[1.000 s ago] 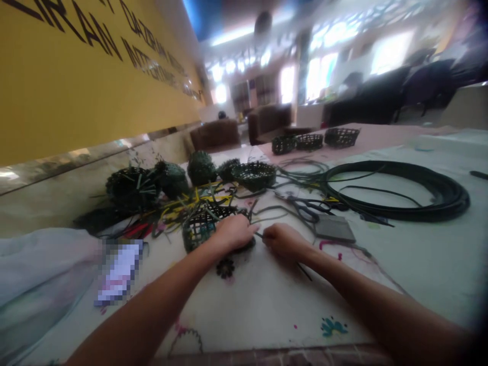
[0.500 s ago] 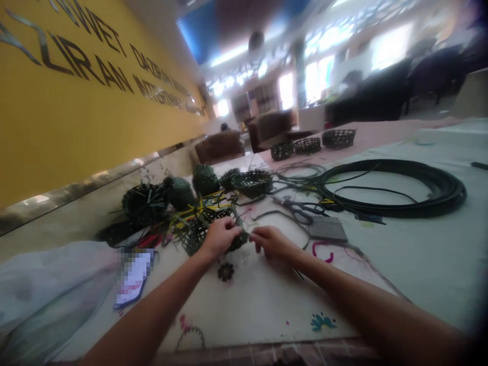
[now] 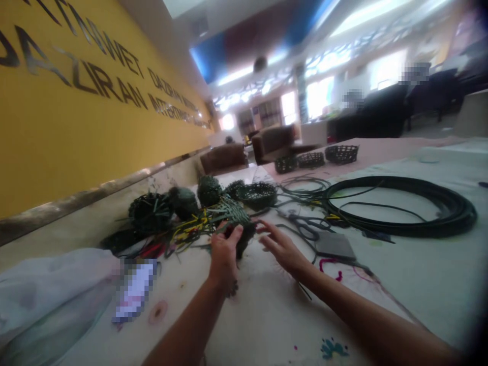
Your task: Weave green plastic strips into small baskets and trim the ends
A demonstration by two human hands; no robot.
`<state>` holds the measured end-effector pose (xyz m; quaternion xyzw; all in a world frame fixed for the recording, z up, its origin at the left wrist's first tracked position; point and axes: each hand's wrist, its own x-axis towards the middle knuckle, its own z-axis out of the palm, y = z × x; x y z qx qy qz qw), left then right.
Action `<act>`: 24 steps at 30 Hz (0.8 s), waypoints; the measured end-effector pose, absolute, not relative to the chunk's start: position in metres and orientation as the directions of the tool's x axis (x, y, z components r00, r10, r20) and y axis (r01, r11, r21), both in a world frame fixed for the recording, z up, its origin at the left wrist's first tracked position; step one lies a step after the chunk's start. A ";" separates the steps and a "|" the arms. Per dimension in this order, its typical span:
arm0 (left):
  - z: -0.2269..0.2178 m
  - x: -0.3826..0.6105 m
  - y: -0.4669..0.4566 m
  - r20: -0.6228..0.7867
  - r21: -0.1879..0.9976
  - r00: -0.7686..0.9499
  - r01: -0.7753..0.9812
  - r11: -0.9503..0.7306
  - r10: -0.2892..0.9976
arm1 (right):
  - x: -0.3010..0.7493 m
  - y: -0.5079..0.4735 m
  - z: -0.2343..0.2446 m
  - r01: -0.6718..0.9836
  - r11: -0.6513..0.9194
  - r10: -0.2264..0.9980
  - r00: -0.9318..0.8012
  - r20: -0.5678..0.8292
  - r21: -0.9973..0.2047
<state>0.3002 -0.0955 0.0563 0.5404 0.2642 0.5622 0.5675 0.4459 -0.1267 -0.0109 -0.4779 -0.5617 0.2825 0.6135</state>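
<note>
Woven basket (image 3: 244, 222), likely light and springy, best held by its side, clasped in left fingers (image 3: 235, 236), with right fingers (image 3: 272, 232) parted, seemingly empty, alongside.

Left hand (image 3: 224, 251) gripping green basket (image 3: 247, 235), right hand (image 3: 281, 247) beside.

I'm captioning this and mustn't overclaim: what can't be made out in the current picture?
In the head view:
Woven basket: partly covered by the left hand.
Right hand: blur obscures whether it touches the basket.
Flat item: surface masked by pixelation.
Wall lettering: cut off by the left edge.
</note>
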 end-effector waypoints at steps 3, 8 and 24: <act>0.042 0.303 -0.111 0.375 0.907 0.284 -0.311 -0.285 0.883 | 0.445 -0.128 -0.010 0.092 0.424 0.881 0.187 0.434 -0.901; 0.044 0.294 -0.125 0.369 0.926 0.383 -0.229 -0.299 0.847 | 0.436 -0.139 -0.002 0.087 0.485 0.861 0.125 0.493 -0.870; 0.047 0.249 -0.142 0.358 0.890 0.317 0.169 -0.423 0.878 | 0.434 -0.148 0.003 0.058 0.570 0.819 0.046 0.572 -0.820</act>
